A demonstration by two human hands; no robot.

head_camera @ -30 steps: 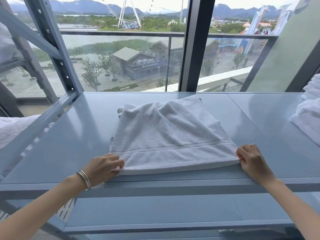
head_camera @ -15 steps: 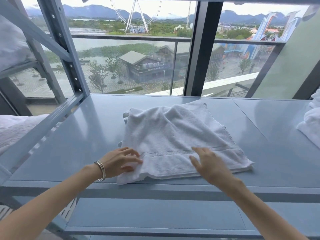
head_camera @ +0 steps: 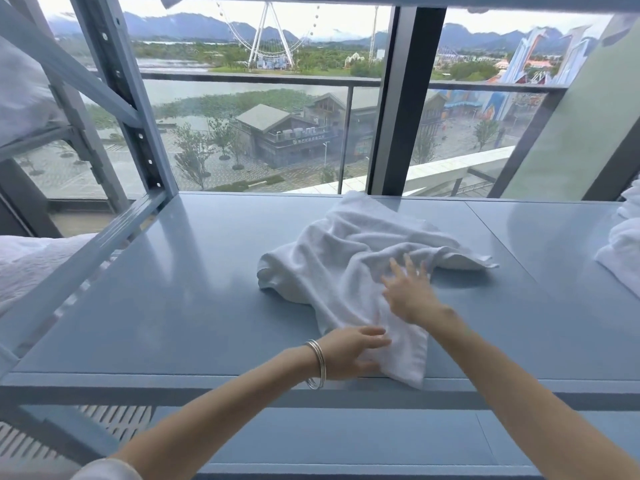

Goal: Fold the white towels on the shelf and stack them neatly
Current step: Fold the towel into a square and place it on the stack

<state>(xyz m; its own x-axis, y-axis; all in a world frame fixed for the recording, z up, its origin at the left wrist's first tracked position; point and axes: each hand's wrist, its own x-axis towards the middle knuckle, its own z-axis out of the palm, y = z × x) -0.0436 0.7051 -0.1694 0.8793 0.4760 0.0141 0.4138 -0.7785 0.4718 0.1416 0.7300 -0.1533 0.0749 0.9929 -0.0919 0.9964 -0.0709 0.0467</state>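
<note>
A white towel (head_camera: 349, 268) is lying rumpled on the blue-grey shelf (head_camera: 166, 306), spread from near the front edge back toward the window (head_camera: 277, 109). Its near corner is hanging just over the shelf's front lip, and its far right end is trailing toward the right in a bunched fold.

The near end of the towel is being pressed down by the left hand (head_camera: 353, 351), whose fingers (head_camera: 374, 331) are lying nearly straight and flat on the cloth; whether the thumb is tucked under the edge cannot be told. Silver bangles (head_camera: 317, 365) are being worn on the left wrist.

The right hand (head_camera: 410, 292) is being laid on the middle of the towel with its fingers (head_camera: 408, 265) spread wide and extended, nothing being gripped between them. The hand is slightly blurred.

More white towels (head_camera: 623, 251) are being kept at the right edge of the shelf, well apart from the one being handled. White bedding (head_camera: 31, 258) is showing to the left, beyond the shelf frame (head_camera: 114, 88). A Ferris wheel (head_camera: 266, 32), buildings and mountains are being seen through the glass.
</note>
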